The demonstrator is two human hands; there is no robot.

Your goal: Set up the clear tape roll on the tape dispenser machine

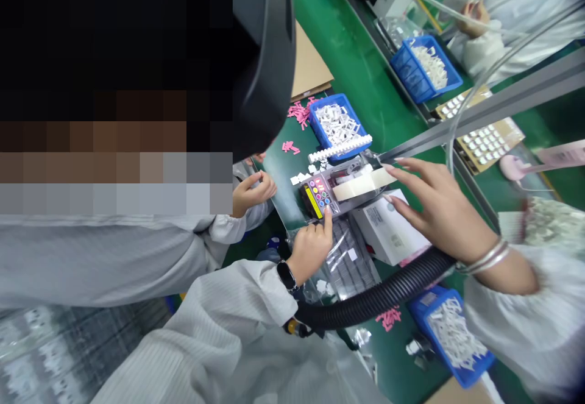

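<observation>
A small tabletop machine (321,196) with coloured buttons and a yellow label sits near the middle of the view. A flat cream strip (361,186) lies across its open top. My left hand (313,248), wearing a black watch, has its index finger stretched onto the button panel; the other fingers are curled in. By the right end of the strip is my right hand (432,200), with a bangle on the wrist and its fingers spread. Whether its fingertips touch the strip I cannot tell. A white box (388,224) stands beneath that hand.
Blue baskets (340,127) of white parts stand on the green table (338,32). Pink pieces (388,318) lie loose. A black ribbed hose (375,303) crosses in front. A person beside me keeps a hand (256,192) near the table edge. Another person's hands (475,11) are across.
</observation>
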